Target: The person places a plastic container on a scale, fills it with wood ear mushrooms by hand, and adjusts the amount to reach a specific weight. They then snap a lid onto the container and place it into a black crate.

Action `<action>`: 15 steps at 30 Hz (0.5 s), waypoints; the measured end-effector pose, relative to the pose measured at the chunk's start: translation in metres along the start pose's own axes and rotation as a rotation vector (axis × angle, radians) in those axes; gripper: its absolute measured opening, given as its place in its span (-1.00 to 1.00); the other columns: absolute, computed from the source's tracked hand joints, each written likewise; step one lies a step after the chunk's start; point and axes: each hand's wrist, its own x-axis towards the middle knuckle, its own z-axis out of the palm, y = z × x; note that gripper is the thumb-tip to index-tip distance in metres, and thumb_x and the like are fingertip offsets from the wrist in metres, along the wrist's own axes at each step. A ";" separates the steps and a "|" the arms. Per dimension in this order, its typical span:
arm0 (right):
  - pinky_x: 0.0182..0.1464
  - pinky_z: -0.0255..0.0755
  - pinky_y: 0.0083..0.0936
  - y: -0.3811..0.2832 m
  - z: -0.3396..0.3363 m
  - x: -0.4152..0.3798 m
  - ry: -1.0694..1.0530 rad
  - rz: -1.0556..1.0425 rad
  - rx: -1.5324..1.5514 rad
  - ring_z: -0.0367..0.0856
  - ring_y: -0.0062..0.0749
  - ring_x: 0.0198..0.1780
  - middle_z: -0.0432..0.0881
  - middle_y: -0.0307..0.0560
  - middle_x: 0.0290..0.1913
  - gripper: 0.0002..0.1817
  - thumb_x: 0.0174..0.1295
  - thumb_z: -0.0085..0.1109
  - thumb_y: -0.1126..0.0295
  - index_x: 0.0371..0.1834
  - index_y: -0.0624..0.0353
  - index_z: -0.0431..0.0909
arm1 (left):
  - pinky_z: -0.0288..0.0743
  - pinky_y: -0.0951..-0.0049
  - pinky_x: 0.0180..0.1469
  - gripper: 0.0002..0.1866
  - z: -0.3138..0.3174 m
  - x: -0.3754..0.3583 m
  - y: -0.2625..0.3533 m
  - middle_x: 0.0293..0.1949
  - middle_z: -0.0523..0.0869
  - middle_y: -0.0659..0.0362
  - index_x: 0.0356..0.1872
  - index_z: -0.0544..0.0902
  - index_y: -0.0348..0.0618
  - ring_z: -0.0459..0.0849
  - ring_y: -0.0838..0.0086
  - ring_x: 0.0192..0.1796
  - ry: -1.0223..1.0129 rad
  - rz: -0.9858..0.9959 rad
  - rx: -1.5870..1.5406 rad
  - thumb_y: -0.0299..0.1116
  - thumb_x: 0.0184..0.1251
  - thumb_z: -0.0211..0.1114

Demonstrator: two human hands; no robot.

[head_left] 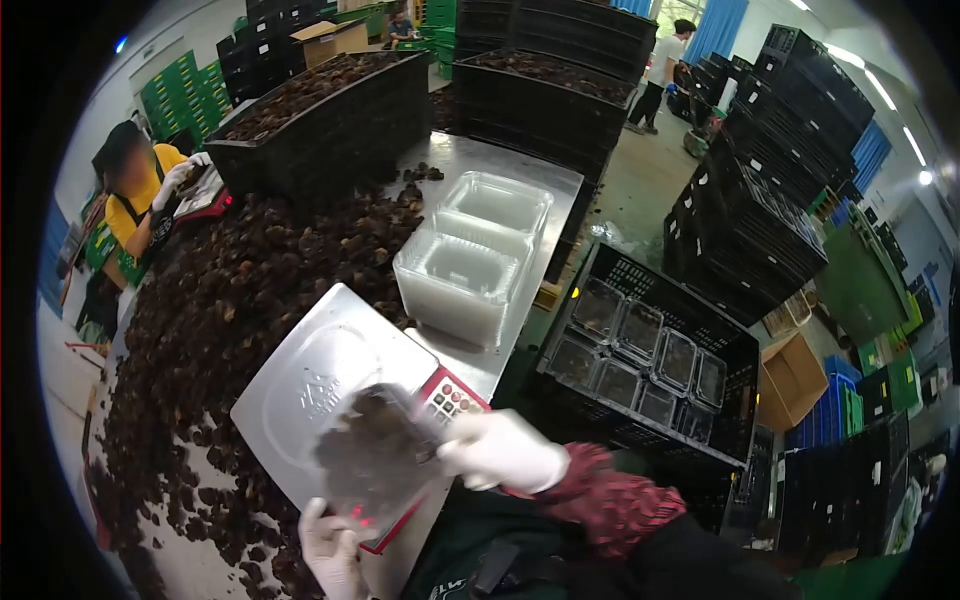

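Observation:
A clear plastic tray [375, 450] filled with dark brown pieces, which look like wood ear mushrooms, is tilted and motion-blurred above a kitchen-type scale. My right hand [505, 450], in a white glove, is closed on the tray's right edge. At the tray's lower left corner is my gloved left hand [332, 550], its fingers curled against the rim. Beneath lies the scale's metal plate [300, 380], with a red body and a keypad [450, 402]; red digits glow through the tray's near end. Loose dark mushrooms [240, 270] are heaped left of the scale.
Stacked clear containers [465, 265] stand behind the scale. At right, a black crate [745, 400] holds several filled containers. Large black bins [330, 130] of mushrooms stand at the back. A co-worker in yellow [130, 205] sits across the table; another person [665, 70] stands farther off.

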 end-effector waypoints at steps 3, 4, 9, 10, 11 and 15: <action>-0.63 0.21 -0.75 -0.049 -0.074 -0.067 0.442 -0.012 -0.075 0.41 -0.70 -0.63 0.56 -0.22 -0.56 -0.89 0.11 0.24 0.42 -0.48 0.20 0.56 | 0.57 0.35 -0.08 -0.47 0.013 -0.002 -0.001 -0.25 0.64 0.09 0.23 0.41 -0.28 0.65 0.41 -0.26 -0.125 -0.016 -0.043 -0.33 0.28 0.32; -0.67 0.15 -0.73 -0.051 -0.100 -0.085 0.568 -0.114 -0.176 0.38 -0.72 -0.67 0.51 -0.24 -0.64 -0.88 0.11 0.22 0.45 -0.52 0.22 0.55 | 0.57 0.35 -0.08 -0.47 0.011 0.000 -0.002 -0.25 0.64 0.09 0.23 0.41 -0.28 0.65 0.41 -0.26 -0.112 -0.008 -0.042 -0.33 0.28 0.32; -0.70 0.21 -0.56 -0.012 -0.195 -0.078 0.931 -0.144 -0.708 0.40 -0.62 -0.74 0.44 -0.22 -0.74 -0.75 0.15 0.20 0.41 -0.64 0.24 0.46 | 0.55 0.47 -0.10 -0.61 0.007 0.000 -0.011 -0.26 0.65 0.09 0.11 0.52 -0.35 0.67 0.41 -0.24 -0.077 -0.117 0.092 -0.56 0.24 0.23; -0.69 0.24 -0.52 0.000 -0.216 -0.067 0.928 -0.162 -0.831 0.42 -0.58 -0.74 0.43 -0.20 -0.75 -0.73 0.15 0.19 0.40 -0.66 0.24 0.45 | 0.55 0.54 -0.14 -0.57 0.006 -0.001 -0.012 -0.27 0.64 0.10 0.14 0.49 -0.37 0.68 0.42 -0.24 -0.086 -0.155 0.110 -0.69 0.20 0.17; -0.66 0.26 -0.51 0.010 -0.239 -0.059 0.910 -0.177 -0.930 0.45 -0.54 -0.73 0.45 -0.16 -0.74 -0.73 0.16 0.19 0.37 -0.66 0.24 0.46 | 0.51 0.48 0.02 -0.72 0.012 -0.004 -0.003 -0.20 0.66 0.07 -0.03 0.61 -0.37 0.66 0.42 -0.15 -0.078 -0.197 0.096 -0.68 0.23 0.17; -0.61 0.32 -0.45 0.027 -0.343 -0.039 0.598 -0.141 -0.787 0.52 -0.44 -0.66 0.52 -0.07 -0.66 -0.69 0.15 0.18 0.22 -0.58 0.26 0.56 | 0.49 0.57 -0.04 -0.76 0.003 -0.018 -0.006 -0.21 0.70 0.14 -0.05 0.66 -0.30 0.66 0.52 -0.13 -0.123 -0.148 0.258 -0.58 0.26 0.24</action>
